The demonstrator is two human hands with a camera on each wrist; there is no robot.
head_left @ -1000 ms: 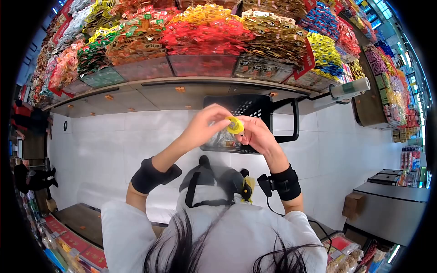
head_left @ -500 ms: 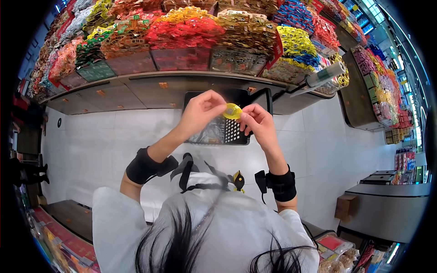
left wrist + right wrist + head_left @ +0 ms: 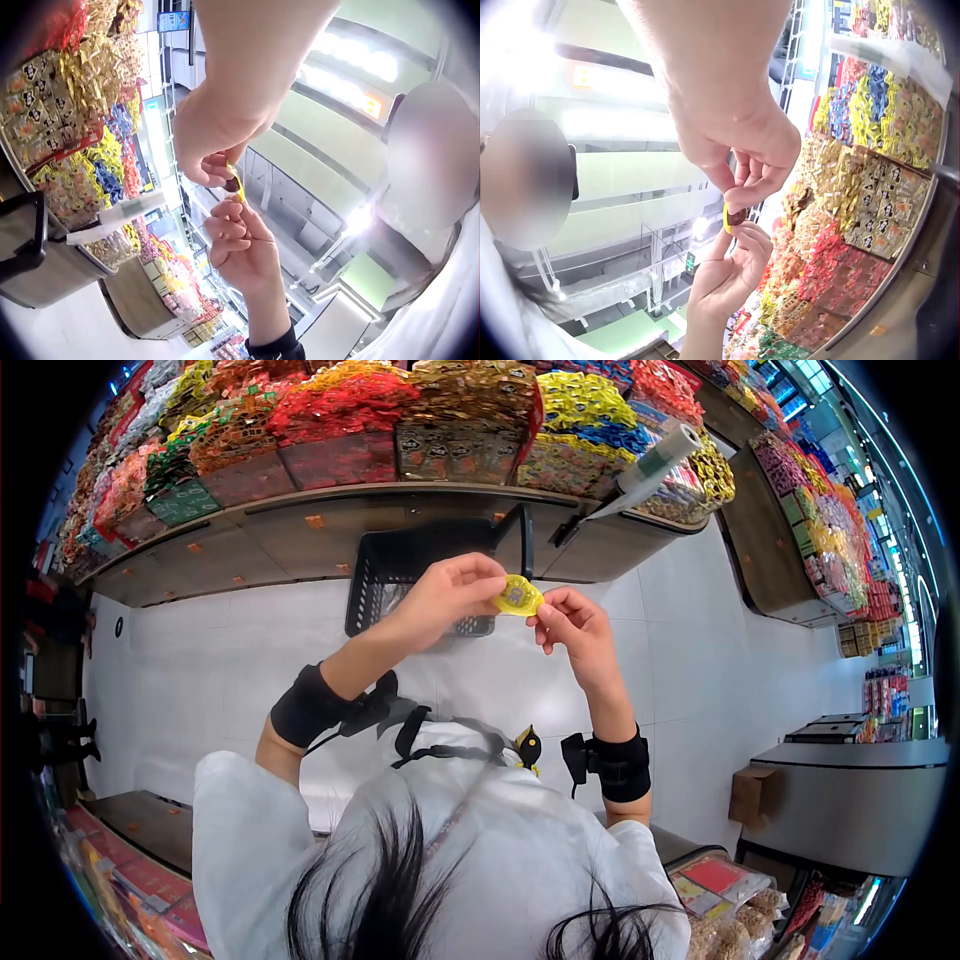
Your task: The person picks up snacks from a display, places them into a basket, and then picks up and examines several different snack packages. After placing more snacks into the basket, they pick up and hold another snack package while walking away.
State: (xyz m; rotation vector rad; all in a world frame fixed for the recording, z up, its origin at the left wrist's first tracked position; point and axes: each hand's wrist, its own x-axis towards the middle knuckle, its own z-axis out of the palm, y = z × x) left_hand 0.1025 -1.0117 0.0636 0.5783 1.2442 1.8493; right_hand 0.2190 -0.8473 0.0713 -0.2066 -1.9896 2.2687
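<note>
A small yellow-wrapped snack packet (image 3: 519, 596) with a greyish round middle is stretched between both hands in the head view. My left hand (image 3: 448, 598) pinches its left end between thumb and fingers. At the opposite end, my right hand (image 3: 582, 635) pinches the corner, its other fingers curled. Seen edge-on in the left wrist view, the packet (image 3: 238, 189) has a yellow rim and a dark brown side. The same dark side of the packet (image 3: 736, 217) appears in the right wrist view, between the fingertips of both hands.
A black shopping basket (image 3: 356, 580) with a raised handle stands on the floor before the cabinet. Above it are bins heaped with wrapped snacks (image 3: 345, 410). A roll of plastic bags (image 3: 655, 460) projects at the counter's right end. A grey counter (image 3: 850, 800) stands at right.
Basket and bins have shifted left in the head view, while the hands stay near the middle. The packet has gone from bunched between close hands to stretched flat between hands farther apart.
</note>
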